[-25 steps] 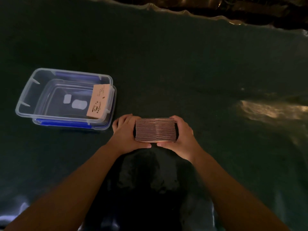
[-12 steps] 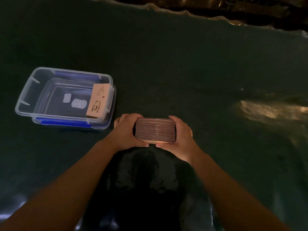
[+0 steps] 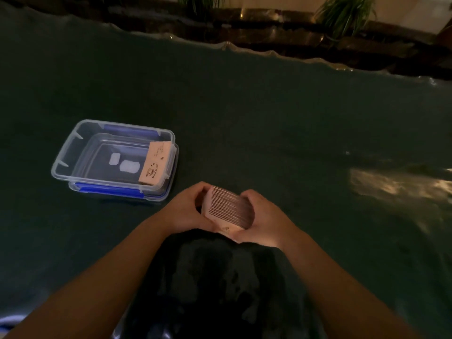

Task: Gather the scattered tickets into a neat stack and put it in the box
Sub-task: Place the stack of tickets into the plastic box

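A dark green cloth covers the table [image 3: 244, 113], rippled along its far edge and catching a patch of glare at about three o'clock. Beyond that edge, toward twelve and one o'clock, runs a dark ledge with leafy plants [image 3: 342, 13]. On the cloth at roughly nine o'clock from the hands sits the box [image 3: 68, 152], a clear plastic tub with blue clips on its long sides, open at the top. Inside it a small stack of tickets [image 3: 154, 162] leans against the right-hand wall, its pale printed face turned up and tilted. Two bare forearms reach in from six o'clock and meet near the middle of the view. The left hand [image 3: 186, 211] cups the left end of the main ticket stack [image 3: 228, 207], its fingers curled round the far side and the thumb along the near edge. The right hand [image 3: 266, 221] cradles the right end and underside, fingers wrapped close against the cards. The stack is held off the cloth between both palms, tipped so its striped edges face up, well apart from the box and lying at about four o'clock from it.
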Demonstrator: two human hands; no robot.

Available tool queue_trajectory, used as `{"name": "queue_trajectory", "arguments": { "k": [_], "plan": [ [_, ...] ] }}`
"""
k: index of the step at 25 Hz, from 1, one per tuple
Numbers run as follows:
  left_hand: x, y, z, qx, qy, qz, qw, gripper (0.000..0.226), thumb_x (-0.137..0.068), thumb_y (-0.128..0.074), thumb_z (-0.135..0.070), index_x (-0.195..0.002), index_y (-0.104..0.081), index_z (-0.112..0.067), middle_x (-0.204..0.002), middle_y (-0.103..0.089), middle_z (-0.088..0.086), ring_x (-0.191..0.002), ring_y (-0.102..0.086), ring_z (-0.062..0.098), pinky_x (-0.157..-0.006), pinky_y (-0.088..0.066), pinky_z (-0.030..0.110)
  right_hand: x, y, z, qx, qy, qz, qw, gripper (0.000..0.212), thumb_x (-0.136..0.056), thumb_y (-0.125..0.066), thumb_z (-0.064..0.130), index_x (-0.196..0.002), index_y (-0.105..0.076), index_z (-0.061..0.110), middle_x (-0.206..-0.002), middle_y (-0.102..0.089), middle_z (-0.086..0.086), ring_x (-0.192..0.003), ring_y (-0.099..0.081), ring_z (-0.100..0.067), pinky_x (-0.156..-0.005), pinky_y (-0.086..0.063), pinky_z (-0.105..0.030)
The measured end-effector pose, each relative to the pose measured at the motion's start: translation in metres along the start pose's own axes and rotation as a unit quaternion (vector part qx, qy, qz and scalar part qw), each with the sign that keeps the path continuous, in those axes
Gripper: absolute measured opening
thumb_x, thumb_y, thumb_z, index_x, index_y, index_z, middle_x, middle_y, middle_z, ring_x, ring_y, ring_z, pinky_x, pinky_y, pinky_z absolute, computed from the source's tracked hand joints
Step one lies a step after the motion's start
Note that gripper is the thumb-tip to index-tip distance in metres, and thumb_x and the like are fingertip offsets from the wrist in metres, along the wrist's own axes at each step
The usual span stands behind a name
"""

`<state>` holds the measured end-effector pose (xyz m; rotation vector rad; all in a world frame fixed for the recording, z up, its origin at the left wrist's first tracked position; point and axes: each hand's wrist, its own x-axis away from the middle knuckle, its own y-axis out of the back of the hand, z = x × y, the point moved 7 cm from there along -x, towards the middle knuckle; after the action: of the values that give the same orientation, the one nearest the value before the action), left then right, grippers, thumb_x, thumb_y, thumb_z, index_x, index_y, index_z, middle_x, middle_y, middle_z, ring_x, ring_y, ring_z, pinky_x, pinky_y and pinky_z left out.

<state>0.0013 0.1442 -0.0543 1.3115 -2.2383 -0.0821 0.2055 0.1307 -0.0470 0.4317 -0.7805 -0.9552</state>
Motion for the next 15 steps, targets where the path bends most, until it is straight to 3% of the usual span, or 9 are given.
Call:
{"name": "queue_trajectory", "arguments": {
  "k": [4,8,12,15],
  "plan": [
    [0.035,0.011,-0.038,0.15,-0.016,-0.032,0.988,0.079,-0.054,-0.096,-0.022,-0.118,-0.062,-0.052,-0.119,-0.07,-0.018,-0.113,-0.069,0.008,-0.083,-0.064,0.037,0.011,0.011,0.031,-0.153,0.016,0.031,0.988,0.079,-0.053,-0.099,0.052,-0.12,-0.056,0.051,-0.121,-0.071,0.018,-0.113,-0.07,-0.004,-0.097,-0.062,-0.043],
    [0.071,0.024,-0.067,0.299,-0.029,-0.133,0.945,0.084,-0.052,-0.093,-0.024,-0.128,-0.059,-0.032,-0.118,-0.075,0.002,-0.112,-0.073,0.021,-0.081,-0.064,0.039,0.018,0.019,0.071,-0.286,0.023,0.043,0.957,0.081,-0.049,-0.103,0.054,-0.119,-0.063,0.048,-0.124,-0.076,0.016,-0.114,-0.075,-0.007,-0.089,-0.067,-0.041],
    [0.098,0.03,-0.077,0.33,-0.026,-0.138,0.933,0.085,-0.056,-0.09,-0.026,-0.133,-0.057,-0.023,-0.121,-0.076,0.009,-0.115,-0.071,0.026,-0.091,-0.06,0.044,0.017,0.014,0.106,-0.345,0.016,0.045,0.937,0.072,-0.055,-0.098,0.051,-0.119,-0.066,0.046,-0.117,-0.08,0.019,-0.107,-0.078,-0.005,-0.079,-0.066,-0.028],
    [0.109,0.046,-0.069,0.351,-0.015,-0.143,0.925,0.078,-0.064,-0.087,-0.027,-0.136,-0.057,-0.02,-0.126,-0.073,0.014,-0.114,-0.071,0.031,-0.092,-0.058,0.049,0.014,0.004,0.133,-0.364,-0.009,0.061,0.93,0.074,-0.057,-0.094,0.053,-0.123,-0.066,0.041,-0.122,-0.08,0.01,-0.107,-0.079,-0.01,-0.086,-0.066,-0.032]
  ]
}}
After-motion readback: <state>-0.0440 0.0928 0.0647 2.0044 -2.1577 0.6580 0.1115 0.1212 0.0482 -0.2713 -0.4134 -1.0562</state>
